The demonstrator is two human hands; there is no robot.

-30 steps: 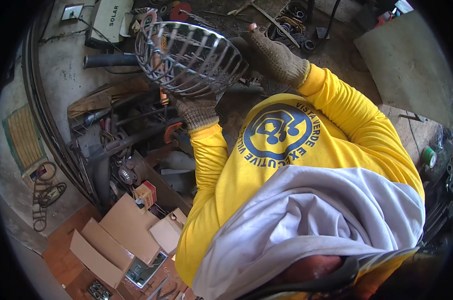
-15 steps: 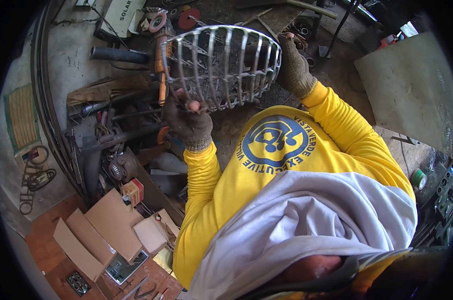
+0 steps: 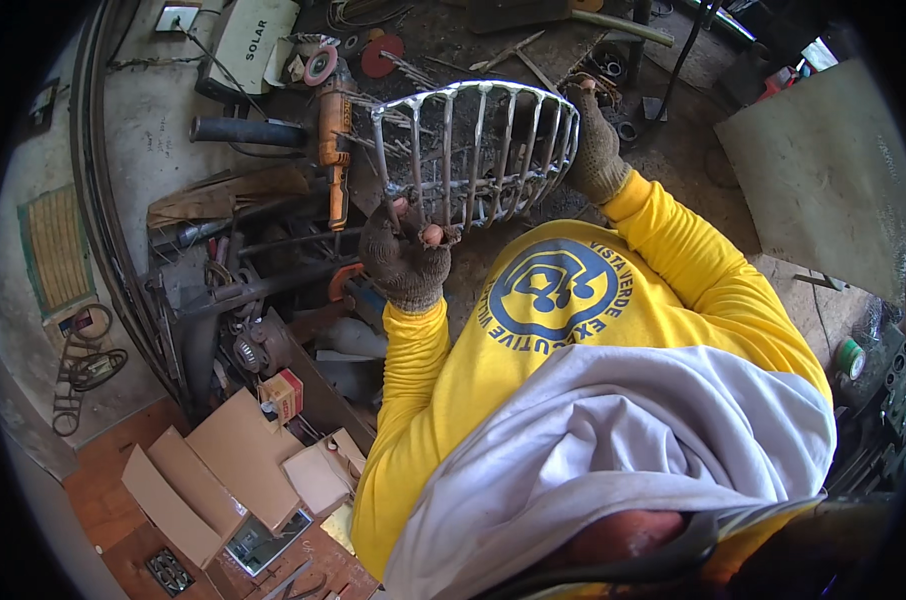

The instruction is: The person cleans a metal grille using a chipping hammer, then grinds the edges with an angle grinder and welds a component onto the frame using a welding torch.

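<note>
Between my hands is a curved metal grate (image 3: 480,150), a basket-like frame of rods welded to a shiny bent rim. My left hand (image 3: 405,255), in a brown knit glove with bare fingertips, closes on the grate's near left corner. At the grate's right end, my gloved right hand (image 3: 595,145) grips the rim, its thumb tip pointing up; most of its fingers are hidden. Just left of the grate lies an orange angle grinder (image 3: 335,150) with a pinkish disc at its far end, apart from both hands.
A dark tube (image 3: 248,132) and a white box (image 3: 248,45) lie at the far left. Metal bars (image 3: 243,292) and an open cardboard box (image 3: 238,440) are at the near left. On the right, a large flat sheet (image 3: 823,170) leans beside a green tape roll (image 3: 850,358).
The grate and my left hand have shifted right in the picture, and the grate is tilted differently. The grinder now shows more fully beside it. Both hands keep their hold.
</note>
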